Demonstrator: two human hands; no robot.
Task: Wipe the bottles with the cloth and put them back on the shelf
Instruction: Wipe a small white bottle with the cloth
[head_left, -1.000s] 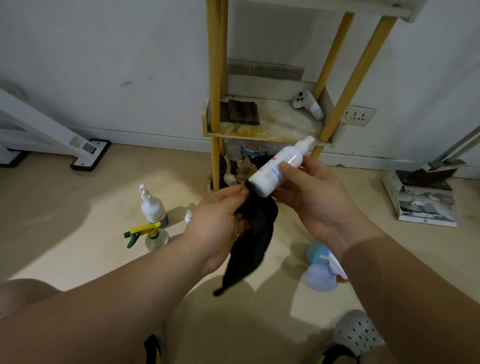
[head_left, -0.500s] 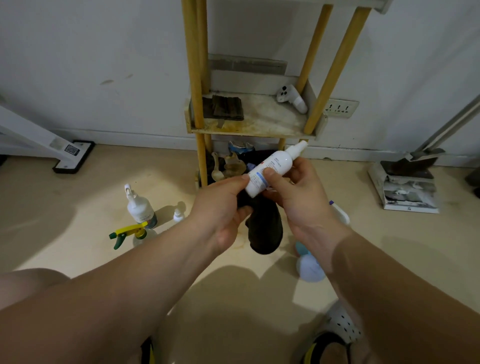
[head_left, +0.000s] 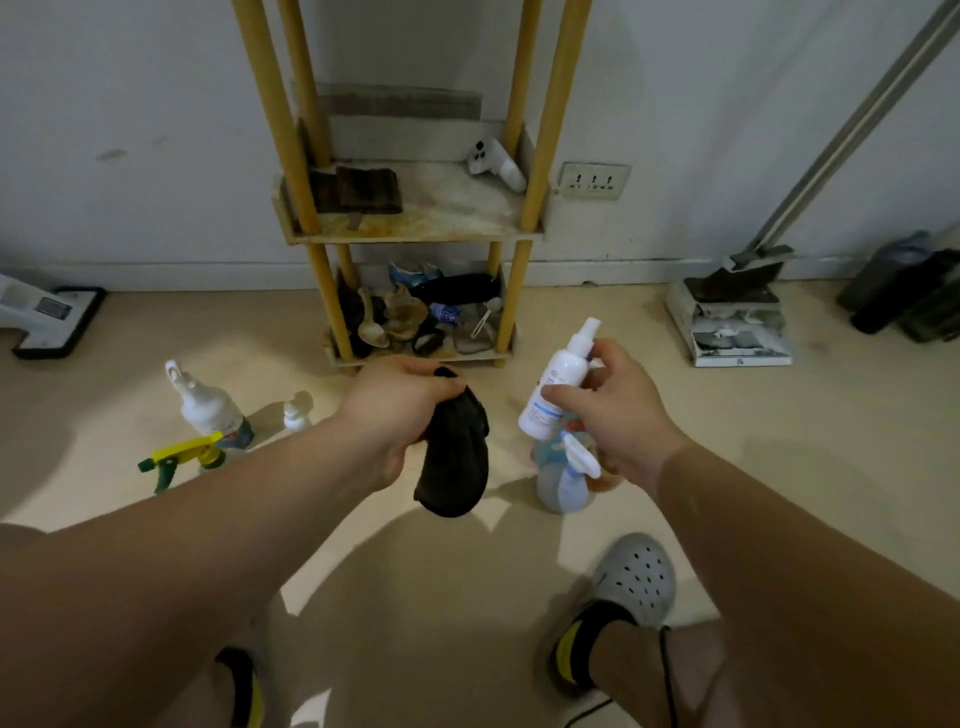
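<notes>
Left hand (head_left: 402, 415) gripping black cloth (head_left: 454, 462), right hand (head_left: 618, 415) holding white bottle (head_left: 556, 387)

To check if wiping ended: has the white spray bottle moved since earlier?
Yes: the white spray bottle moved right, from before the shelf to past its right post.

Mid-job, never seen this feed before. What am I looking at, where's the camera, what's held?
No machine here: a person works with bare hands, filmed by one head-worn camera looking forward and down. The left hand grips a black cloth; the right hand holds a white spray bottle, apart from the cloth. More bottles stand on the floor, among them a white bottle, a yellow-trigger sprayer and a blue sprayer. The wooden shelf stands ahead, against the wall.
</notes>
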